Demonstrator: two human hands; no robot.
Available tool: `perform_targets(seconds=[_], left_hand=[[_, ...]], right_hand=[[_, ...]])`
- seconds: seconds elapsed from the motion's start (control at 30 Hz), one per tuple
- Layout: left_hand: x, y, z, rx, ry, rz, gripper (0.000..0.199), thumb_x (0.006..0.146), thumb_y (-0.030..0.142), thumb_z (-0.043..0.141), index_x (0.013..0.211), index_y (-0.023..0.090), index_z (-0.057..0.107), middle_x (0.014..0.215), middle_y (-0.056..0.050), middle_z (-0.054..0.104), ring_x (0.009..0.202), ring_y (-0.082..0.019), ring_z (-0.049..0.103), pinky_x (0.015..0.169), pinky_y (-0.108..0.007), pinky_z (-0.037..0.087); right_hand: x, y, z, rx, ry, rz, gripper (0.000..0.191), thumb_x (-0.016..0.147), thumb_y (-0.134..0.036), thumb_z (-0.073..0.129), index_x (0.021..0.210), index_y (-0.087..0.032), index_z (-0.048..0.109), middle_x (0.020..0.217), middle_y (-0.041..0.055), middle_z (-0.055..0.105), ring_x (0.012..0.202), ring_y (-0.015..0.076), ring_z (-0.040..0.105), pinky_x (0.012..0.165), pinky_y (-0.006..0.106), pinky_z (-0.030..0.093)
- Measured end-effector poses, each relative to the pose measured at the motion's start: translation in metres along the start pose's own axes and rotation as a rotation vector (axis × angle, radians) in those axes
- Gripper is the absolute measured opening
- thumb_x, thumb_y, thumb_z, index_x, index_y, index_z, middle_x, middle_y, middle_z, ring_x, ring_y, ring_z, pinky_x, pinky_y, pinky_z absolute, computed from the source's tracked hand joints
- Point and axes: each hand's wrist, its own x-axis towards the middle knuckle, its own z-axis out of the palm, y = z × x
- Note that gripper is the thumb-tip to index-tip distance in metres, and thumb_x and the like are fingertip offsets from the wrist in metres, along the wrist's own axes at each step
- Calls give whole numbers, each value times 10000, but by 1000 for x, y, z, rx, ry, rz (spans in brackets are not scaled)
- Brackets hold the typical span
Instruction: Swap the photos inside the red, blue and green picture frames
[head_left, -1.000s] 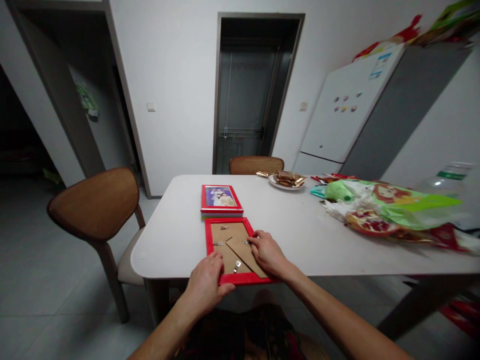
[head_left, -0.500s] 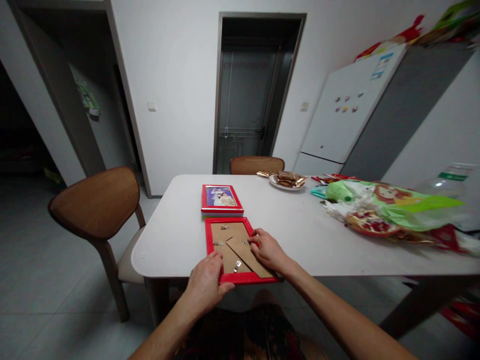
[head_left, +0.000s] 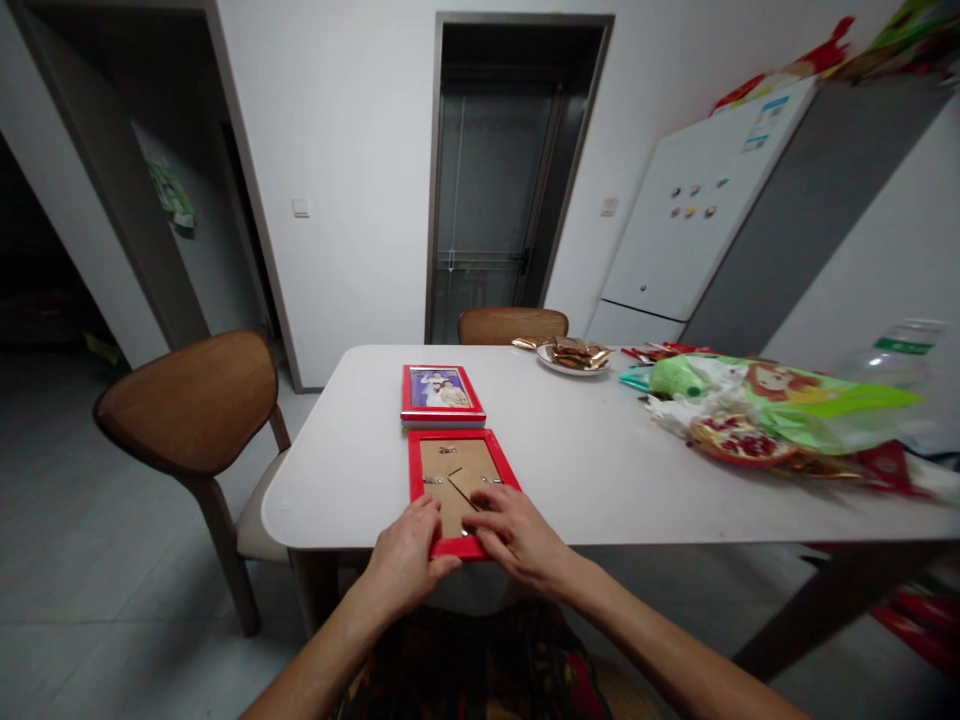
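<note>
Indoor dining area, white walls, dark doorway (head_left: 495,170) straight ahead, white refrigerator (head_left: 697,200) to the right. White table (head_left: 570,480) in the foreground, a wooden-backed chair (head_left: 187,400) at its left side and another (head_left: 512,326) at the far side. Far right of the table: a green-and-white plastic bag (head_left: 780,400), a plate of red fruit (head_left: 739,441), a plastic bottle (head_left: 892,355). Farther back, a plate of gold-wrapped snacks (head_left: 562,358).

Near the table's front edge, a red picture frame (head_left: 457,478) lies face down, its short end toward the person. A second red frame (head_left: 439,393) lies face up just beyond it, photo showing, almost touching it.

Both hands are on the face-down frame. Left hand (head_left: 401,560) sits at the near left corner, fingers (head_left: 429,513) close together over the rim; any pinch is hidden. Right hand (head_left: 517,540) lies across the near right part, fingers (head_left: 480,525) slightly spread, tips pressing on the cardboard backing (head_left: 454,465). Small metal clips (head_left: 431,480) sit on the backing above the fingertips, with a thin dark strut line (head_left: 459,487) between them.
</note>
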Motion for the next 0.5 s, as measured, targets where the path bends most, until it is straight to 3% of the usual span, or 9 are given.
perform_targets(seconds=[0.13,0.33,0.5], left_hand=[[0,1,-1,-3,-5,14,435,660,338,619,1036,157,497,1212,-127,475,1168,-228,375,942,-350,340],[1,2,-4,-38,2,15,349,646,300,634,954,169,532,1202,-114,489,1167,-230,377,941,-367,342],[0,-1,1,-48,25,10,384,627,273,649,968,135,538,1199,-140,483,1151,-237,395,948,-357,342]], right_hand=[[-2,-13,-2,35,-51,-46,239,775,-230,430,899,-271,631,976,44,536,974,186,418,866,371,321],[-1,-9,-2,51,-42,-43,223,768,-237,445,891,-250,630,968,47,533,942,185,432,840,365,340],[20,-3,11,65,15,25,290,796,-235,402,1014,-193,588,989,78,540,908,174,466,794,327,369]])
